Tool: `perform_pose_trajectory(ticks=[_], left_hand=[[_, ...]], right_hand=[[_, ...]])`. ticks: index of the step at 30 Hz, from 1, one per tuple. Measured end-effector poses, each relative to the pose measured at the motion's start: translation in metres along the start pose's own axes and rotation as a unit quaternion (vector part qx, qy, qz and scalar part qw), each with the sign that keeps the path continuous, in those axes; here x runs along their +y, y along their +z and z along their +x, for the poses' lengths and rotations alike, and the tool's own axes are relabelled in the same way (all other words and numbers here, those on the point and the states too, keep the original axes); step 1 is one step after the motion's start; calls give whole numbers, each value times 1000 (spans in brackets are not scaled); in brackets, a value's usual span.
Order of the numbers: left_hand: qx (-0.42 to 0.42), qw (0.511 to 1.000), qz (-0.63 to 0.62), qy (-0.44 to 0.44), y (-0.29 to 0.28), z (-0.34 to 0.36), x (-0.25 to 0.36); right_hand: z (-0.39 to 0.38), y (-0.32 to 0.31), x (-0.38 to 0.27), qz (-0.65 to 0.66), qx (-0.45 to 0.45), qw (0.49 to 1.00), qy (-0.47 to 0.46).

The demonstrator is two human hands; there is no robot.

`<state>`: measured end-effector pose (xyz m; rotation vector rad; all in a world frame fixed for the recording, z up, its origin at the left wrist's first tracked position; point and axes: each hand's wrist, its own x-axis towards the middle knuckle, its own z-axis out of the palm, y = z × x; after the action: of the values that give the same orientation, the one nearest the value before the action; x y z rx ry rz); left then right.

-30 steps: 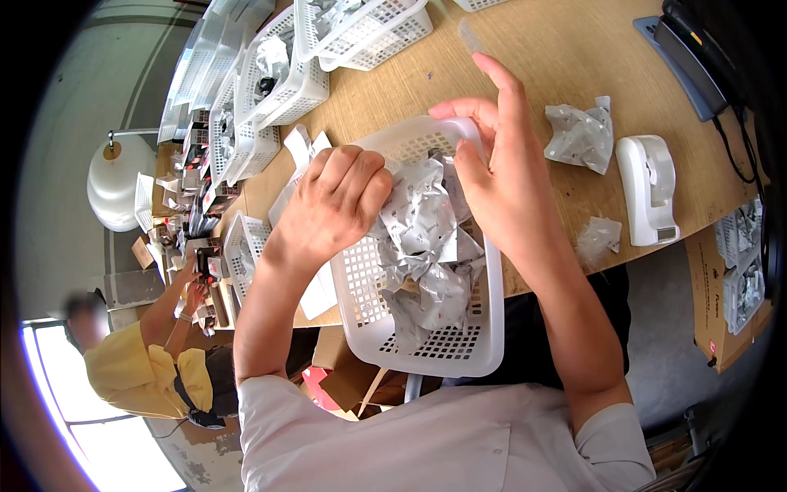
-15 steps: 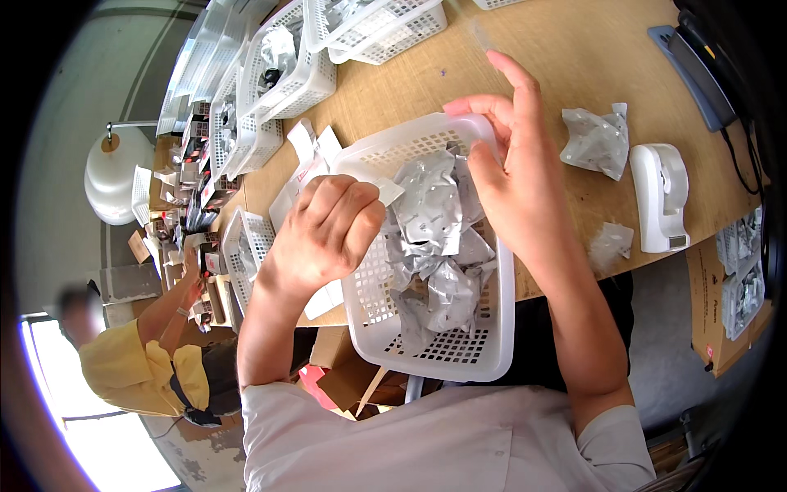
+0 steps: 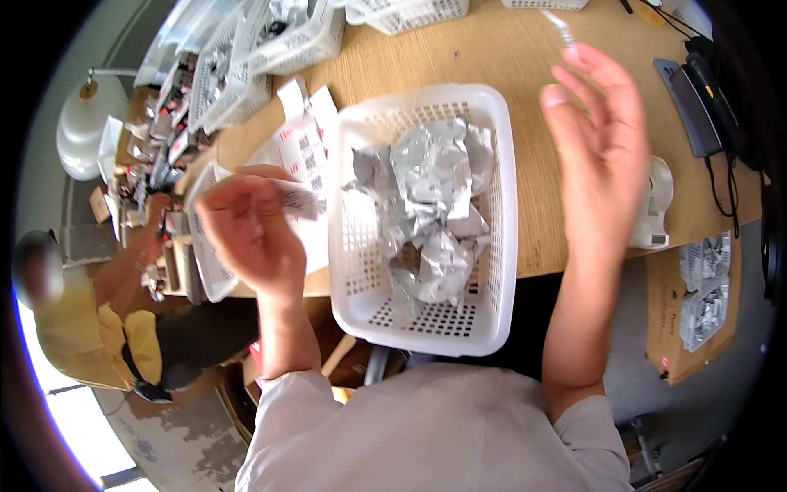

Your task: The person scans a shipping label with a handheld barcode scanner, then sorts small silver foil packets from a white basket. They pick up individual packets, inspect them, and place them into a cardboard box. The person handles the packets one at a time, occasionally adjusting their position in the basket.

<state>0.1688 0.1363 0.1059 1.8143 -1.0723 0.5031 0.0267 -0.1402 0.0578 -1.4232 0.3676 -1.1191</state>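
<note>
A white perforated basket [image 3: 502, 246] stands at the table's near edge with several silver foil pouches [image 3: 430, 164] in it. Just left of its rim, my left hand [image 3: 258, 225] is closed in a pinch on a small printed paper label [image 3: 300, 200]. My right hand [image 3: 602, 139] is raised to the right of the basket with its fingers apart. A thin clear strip [image 3: 561, 29], looking like tape, clings to the index fingertip. Behind my right wrist, a white tape dispenser [image 3: 656, 205] shows in part.
Printed white sheets [image 3: 307, 156] lie left of the basket, beside another white basket [image 3: 205, 246]. More filled baskets [image 3: 291, 41] line the far left. A dark device with cables [image 3: 697, 107] sits at right. A person in yellow [image 3: 90, 328] works at far left.
My hands have moved apart: the left away from the basket with the label, the right off the rim to the right with the strip. The basket appears straighter. The view has shifted slightly.
</note>
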Motion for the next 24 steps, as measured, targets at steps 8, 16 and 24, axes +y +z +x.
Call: perform_pose_trajectory(ticks=[8, 16, 24], left_hand=[[127, 954, -198, -184, -19, -70, 12], [117, 962, -146, -201, -26, -62, 19], [94, 986, -52, -129, -25, -74, 1]], right_hand=[[-120, -31, -94, -195, -135, 970, 56], [-138, -18, -85, -221, -179, 952, 116], [-2, -43, -68, -219, -302, 924, 83]])
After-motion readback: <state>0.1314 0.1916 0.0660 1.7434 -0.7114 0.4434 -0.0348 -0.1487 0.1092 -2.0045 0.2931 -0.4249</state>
